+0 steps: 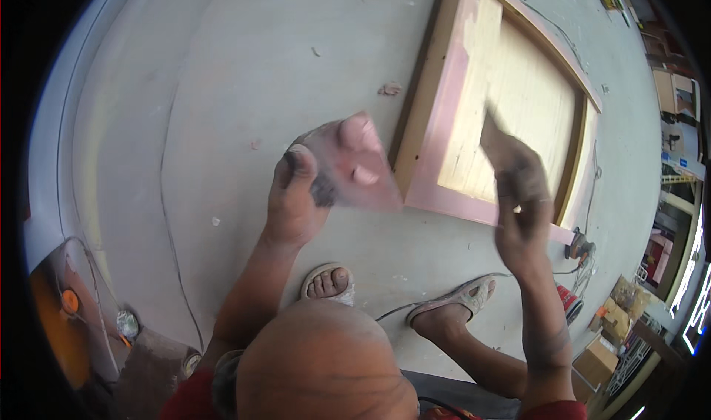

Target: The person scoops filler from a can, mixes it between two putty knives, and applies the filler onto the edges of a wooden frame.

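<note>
My left hand (294, 205) is closed on the near left edge of a flat putty board (378, 192), its thumb on top. Smeared across that board is pink putty, with a thick lump (358, 132) at its far edge. My right hand (523, 198) is closed on a putty knife (492, 135), both blurred by motion. The knife hangs over a wooden framed panel (429, 168), whose border carries pink putty on the left and near sides. Its recessed middle is pale bare wood. Whether the blade touches the panel I cannot tell.
A power sander (580, 247) lies by the panel's near right corner, its cord running past my sandalled feet. A red can (569, 304) and a cardboard box (595, 361) stand at the right. Putty scraps (390, 88) lie on the grey floor.
</note>
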The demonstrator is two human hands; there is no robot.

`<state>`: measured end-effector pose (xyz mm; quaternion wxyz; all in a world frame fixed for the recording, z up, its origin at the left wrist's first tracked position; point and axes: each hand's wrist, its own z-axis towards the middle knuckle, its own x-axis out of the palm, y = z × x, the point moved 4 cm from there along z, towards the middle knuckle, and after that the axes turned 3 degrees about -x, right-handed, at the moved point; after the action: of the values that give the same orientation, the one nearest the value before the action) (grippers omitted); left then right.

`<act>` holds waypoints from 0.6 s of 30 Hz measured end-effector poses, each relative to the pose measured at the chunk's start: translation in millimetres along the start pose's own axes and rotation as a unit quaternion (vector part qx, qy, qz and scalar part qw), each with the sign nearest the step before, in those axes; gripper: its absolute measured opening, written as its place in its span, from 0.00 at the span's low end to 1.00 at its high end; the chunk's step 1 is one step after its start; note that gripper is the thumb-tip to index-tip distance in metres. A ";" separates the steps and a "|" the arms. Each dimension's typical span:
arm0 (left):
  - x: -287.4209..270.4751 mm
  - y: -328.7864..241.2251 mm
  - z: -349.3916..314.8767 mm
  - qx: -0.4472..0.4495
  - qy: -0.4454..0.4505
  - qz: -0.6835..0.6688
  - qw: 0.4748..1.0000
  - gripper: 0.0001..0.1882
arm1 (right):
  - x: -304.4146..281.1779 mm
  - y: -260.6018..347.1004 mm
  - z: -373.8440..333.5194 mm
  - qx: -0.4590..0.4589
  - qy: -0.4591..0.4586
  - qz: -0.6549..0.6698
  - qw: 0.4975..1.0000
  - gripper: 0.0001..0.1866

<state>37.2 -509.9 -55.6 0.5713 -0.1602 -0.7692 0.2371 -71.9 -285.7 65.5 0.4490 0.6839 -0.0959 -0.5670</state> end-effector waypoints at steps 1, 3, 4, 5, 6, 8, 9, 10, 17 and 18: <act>-3.7 -2.2 3.5 0.063 0.004 0.090 0.994 0.29 | -2.0 0.5 -4.6 0.119 -0.042 0.152 0.980 0.15; -6.0 -4.8 2.5 0.127 0.018 0.196 0.972 0.28 | 0.0 11.8 -8.5 0.268 -0.066 0.356 0.893 0.12; 0.5 -7.3 -1.1 0.153 0.010 0.262 0.953 0.27 | 5.6 17.2 -6.6 0.289 -0.051 0.409 0.864 0.13; 7.0 -10.5 -2.5 0.179 0.002 0.328 0.927 0.26 | 14.5 22.1 -5.3 0.308 -0.036 0.461 0.832 0.15; 14.0 -11.6 1.4 0.178 0.004 0.326 0.928 0.26 | 20.0 24.0 -8.0 0.325 -0.008 0.506 0.799 0.14; 38.7 -20.2 3.5 0.336 0.115 0.360 0.863 0.18 | 32.1 29.3 -10.5 0.383 -0.001 0.529 0.757 0.14; 39.8 -21.2 4.8 0.335 0.115 0.359 0.863 0.18 | 37.9 30.3 -11.5 0.405 -0.013 0.539 0.738 0.15; 42.5 -21.6 3.7 0.366 0.108 0.471 0.795 0.19 | 40.0 32.8 -10.1 0.402 -0.005 0.553 0.730 0.17; 43.1 -33.5 -4.4 0.366 0.084 0.581 0.722 0.16 | -15.9 -2.3 43.0 0.135 -0.115 0.430 0.885 0.10; 33.6 -34.8 -5.8 0.352 0.047 0.472 0.807 0.16 | -16.8 -13.9 59.5 0.105 -0.088 0.284 0.949 0.11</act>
<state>33.7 -520.6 -8.1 0.4413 -0.3028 -0.4351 0.7240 -134.2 -296.9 69.8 0.5072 0.6191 -0.3840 -0.4605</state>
